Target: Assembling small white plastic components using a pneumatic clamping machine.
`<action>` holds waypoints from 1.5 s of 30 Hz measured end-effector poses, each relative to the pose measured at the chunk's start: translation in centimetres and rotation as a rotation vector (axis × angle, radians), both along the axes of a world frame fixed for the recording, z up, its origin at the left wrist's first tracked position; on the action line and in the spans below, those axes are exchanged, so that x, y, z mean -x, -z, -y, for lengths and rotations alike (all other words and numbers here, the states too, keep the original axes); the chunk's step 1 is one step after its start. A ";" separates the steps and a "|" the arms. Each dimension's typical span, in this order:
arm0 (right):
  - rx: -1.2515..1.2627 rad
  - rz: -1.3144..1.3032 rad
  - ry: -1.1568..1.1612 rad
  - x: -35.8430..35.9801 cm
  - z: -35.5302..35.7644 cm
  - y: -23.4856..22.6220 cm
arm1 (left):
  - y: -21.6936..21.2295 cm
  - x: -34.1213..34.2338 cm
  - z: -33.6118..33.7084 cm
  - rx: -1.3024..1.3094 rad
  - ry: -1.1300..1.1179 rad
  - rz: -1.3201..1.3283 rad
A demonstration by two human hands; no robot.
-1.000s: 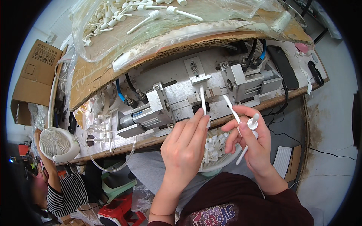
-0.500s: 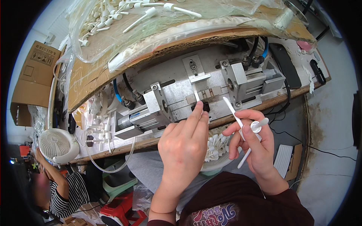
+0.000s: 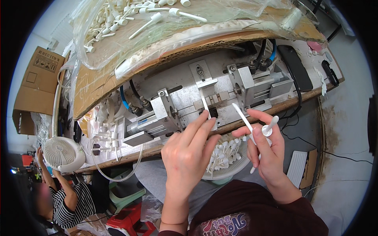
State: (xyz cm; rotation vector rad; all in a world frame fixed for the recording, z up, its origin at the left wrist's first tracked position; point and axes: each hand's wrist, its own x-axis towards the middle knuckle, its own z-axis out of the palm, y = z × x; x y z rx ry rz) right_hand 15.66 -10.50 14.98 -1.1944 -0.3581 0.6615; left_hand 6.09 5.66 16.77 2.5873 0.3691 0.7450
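My left hand (image 3: 185, 153) is stretched over the near side of a metal clamping fixture (image 3: 210, 101), its fingers apart. Its index fingertip rests at the lower end of a white plastic stick (image 3: 204, 98) lying upright across the fixture's middle. To the right, my right hand (image 3: 269, 157) is closed around several white capped sticks (image 3: 245, 120). One points up toward the fixture, and another shows its round cap (image 3: 267, 130) facing me. Part of their length is hidden by my fingers. Metal cylinders (image 3: 147, 125) flank the fixture.
A basket (image 3: 240, 167) of white capped parts sits below the bench edge. More lie on a plastic-covered cardboard shelf (image 3: 94, 88) above the fixture. A phone-like black slab (image 3: 294, 67) and a black marker (image 3: 330, 73) are at right. A white fan (image 3: 63, 154) and another person (image 3: 73, 200) are left.
My left thumb has spread away from the fingers, and that hand has drawn slightly down and left. More of the basket shows. My right hand keeps its hold, nearly still.
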 end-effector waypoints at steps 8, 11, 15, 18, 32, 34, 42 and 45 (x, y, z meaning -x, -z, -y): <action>0.077 0.046 -0.127 1.6 -0.7 0.1 | -0.4 0.9 2.8 0.172 0.160 0.147; 0.025 0.045 -0.116 1.5 -1.2 0.0 | -0.6 1.4 2.7 0.190 0.163 0.146; 0.083 0.057 -0.113 0.4 -0.9 0.5 | -0.7 1.6 2.1 0.057 0.026 0.177; 0.140 0.047 -0.169 -0.2 -0.2 0.7 | 0.1 0.8 1.3 -0.079 -0.018 0.108; 0.238 0.058 -0.354 -0.1 0.3 0.0 | -0.4 -0.9 0.1 -0.207 -0.006 -0.077; 0.218 -0.018 -0.326 0.1 0.3 0.0 | -0.4 -0.8 0.1 -0.210 -0.012 -0.088; 0.333 0.056 -0.463 0.0 0.1 -0.2 | -1.6 1.0 1.4 0.266 0.263 0.021; 0.371 0.156 -0.578 -0.4 0.1 -0.7 | -1.2 1.5 1.4 0.331 0.307 0.016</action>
